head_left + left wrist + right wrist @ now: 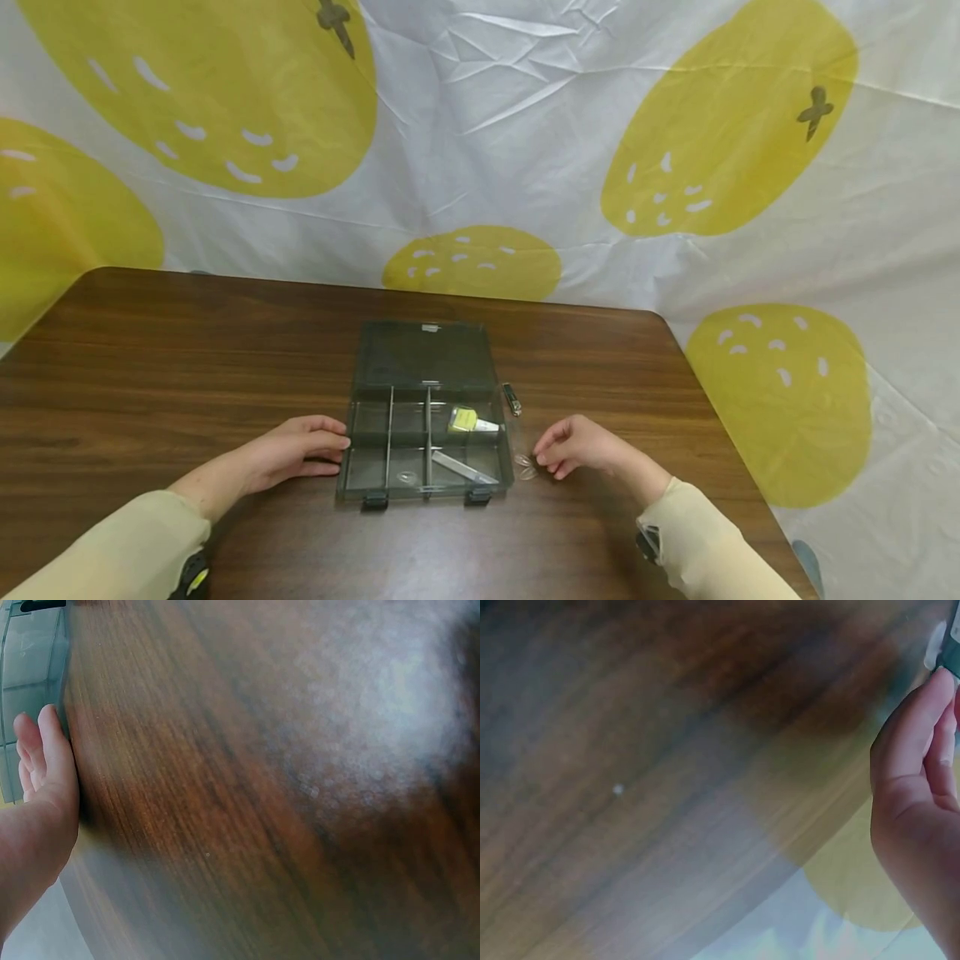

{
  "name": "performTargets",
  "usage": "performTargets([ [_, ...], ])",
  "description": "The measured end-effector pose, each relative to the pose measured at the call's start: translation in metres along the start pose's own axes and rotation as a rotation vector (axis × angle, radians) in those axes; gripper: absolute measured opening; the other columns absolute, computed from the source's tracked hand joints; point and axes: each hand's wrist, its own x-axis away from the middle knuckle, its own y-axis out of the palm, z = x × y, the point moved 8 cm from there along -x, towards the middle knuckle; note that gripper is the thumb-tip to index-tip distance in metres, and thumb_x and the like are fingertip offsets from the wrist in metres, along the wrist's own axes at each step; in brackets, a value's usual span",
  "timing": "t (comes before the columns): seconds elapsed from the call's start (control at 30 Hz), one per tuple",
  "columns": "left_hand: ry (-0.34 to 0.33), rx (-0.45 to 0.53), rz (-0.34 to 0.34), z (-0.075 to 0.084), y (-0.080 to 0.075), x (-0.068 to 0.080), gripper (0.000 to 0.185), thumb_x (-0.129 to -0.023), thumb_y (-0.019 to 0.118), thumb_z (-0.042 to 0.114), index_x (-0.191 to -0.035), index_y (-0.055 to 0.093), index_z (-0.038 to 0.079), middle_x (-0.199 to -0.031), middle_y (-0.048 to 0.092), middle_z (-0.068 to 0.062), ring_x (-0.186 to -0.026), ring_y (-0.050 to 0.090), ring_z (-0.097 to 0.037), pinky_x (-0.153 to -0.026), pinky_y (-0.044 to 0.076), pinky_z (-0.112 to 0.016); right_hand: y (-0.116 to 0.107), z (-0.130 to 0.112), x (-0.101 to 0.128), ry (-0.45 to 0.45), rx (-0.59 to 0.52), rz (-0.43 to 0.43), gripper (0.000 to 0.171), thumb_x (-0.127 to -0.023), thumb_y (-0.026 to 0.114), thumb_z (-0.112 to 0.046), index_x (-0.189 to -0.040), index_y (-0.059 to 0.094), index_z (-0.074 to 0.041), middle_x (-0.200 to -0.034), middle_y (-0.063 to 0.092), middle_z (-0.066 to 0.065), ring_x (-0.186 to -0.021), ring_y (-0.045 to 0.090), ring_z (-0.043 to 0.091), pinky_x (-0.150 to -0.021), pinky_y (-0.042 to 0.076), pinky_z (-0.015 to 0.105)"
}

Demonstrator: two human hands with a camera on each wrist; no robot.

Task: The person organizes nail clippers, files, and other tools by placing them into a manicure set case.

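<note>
A smoky clear plastic organizer box (pixel 408 493) lies with its lid (pixel 422 354) folded back. My left hand (pixel 303 450) rests against its left side, fingers loosely extended; the left wrist view shows these fingers (pixel 51 746) along the box wall. Right of the box, small clear oval pieces (pixel 525 473) lie on the table. My right hand (pixel 581 446) has thumb and fingertips close together beside them; whether one is pinched is unclear. In the right wrist view, a clear piece (pixel 934 646) shows near the fingertips. A nail clipper (pixel 512 400) lies beyond that hand.
Inside the box, a yellow-green item with a white end (pixel 465 419) lies in the upper right compartment. A flat whitish strip (pixel 463 468) slants across the lower right one, and a clear oval piece (pixel 407 477) sits in the lower middle. A printed curtain (pixel 495 167) hangs behind the wooden table (pixel 187 358).
</note>
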Motion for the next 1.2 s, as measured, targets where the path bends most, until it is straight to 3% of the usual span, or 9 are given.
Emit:
performTargets([
  [0.5, 0.001, -0.003, 0.003, 0.002, 0.0, -0.001, 0.046, -0.09, 0.056, 0.015, -0.122, 0.037, -0.01, -0.097, 0.053, -0.003, -0.089, 0.055, -0.013, -0.085, 0.054, -0.031, 0.008, -0.008, 0.0, -0.101, 0.243, 0.108, 0.012, -0.075, 0.073, -0.003, -0.081, 0.067, 0.005, -0.066, 0.065, 0.003, -0.055, 0.053, 0.007, -0.049, 0.052, 0.024],
  [0.7, -0.001, -0.005, 0.002, 0.001, 0.0, 0.0, 0.046, -0.09, 0.056, 0.015, -0.122, 0.036, -0.011, -0.098, 0.053, -0.003, -0.089, 0.054, -0.013, -0.086, 0.054, -0.031, 0.01, -0.011, -0.001, -0.118, 0.281, 0.09, 0.009, -0.075, 0.073, -0.004, -0.077, 0.067, 0.002, -0.063, 0.061, -0.001, -0.056, 0.051, 0.007, -0.049, 0.051, 0.025],
  [0.83, 0.002, -0.002, -0.001, 0.0, 0.0, 0.0, 0.045, -0.09, 0.056, 0.015, -0.122, 0.037, -0.01, -0.097, 0.052, -0.003, -0.089, 0.054, -0.013, -0.085, 0.054, -0.031, 0.009, -0.01, -0.001, -0.122, 0.234, 0.039, 0.01, -0.077, 0.07, -0.002, -0.079, 0.066, 0.007, -0.064, 0.062, 0.0, -0.056, 0.053, 0.008, -0.052, 0.053, 0.026],
  [1.0, 0.005, -0.004, -0.002, 0.0, 0.0, 0.0, 0.046, -0.09, 0.056, 0.015, -0.122, 0.037, -0.01, -0.098, 0.052, -0.002, -0.089, 0.054, -0.013, -0.085, 0.054, -0.03, 0.003, -0.001, -0.002, -0.065, 0.086, -0.005, 0.016, -0.08, 0.066, 0.001, -0.085, 0.062, 0.015, -0.063, 0.061, 0.0, -0.057, 0.057, 0.009, -0.056, 0.056, 0.027],
  [1.2, 0.004, -0.01, -0.002, 0.001, 0.0, 0.0, 0.048, -0.09, 0.056, 0.016, -0.124, 0.035, -0.012, -0.099, 0.052, -0.003, -0.09, 0.054, -0.013, -0.086, 0.054, -0.031, -0.001, 0.009, -0.003, 0.0, -0.04, -0.057, 0.019, -0.082, 0.064, 0.001, -0.091, 0.061, 0.017, -0.067, 0.063, 0.0, -0.06, 0.06, 0.008, -0.06, 0.057, 0.025],
])
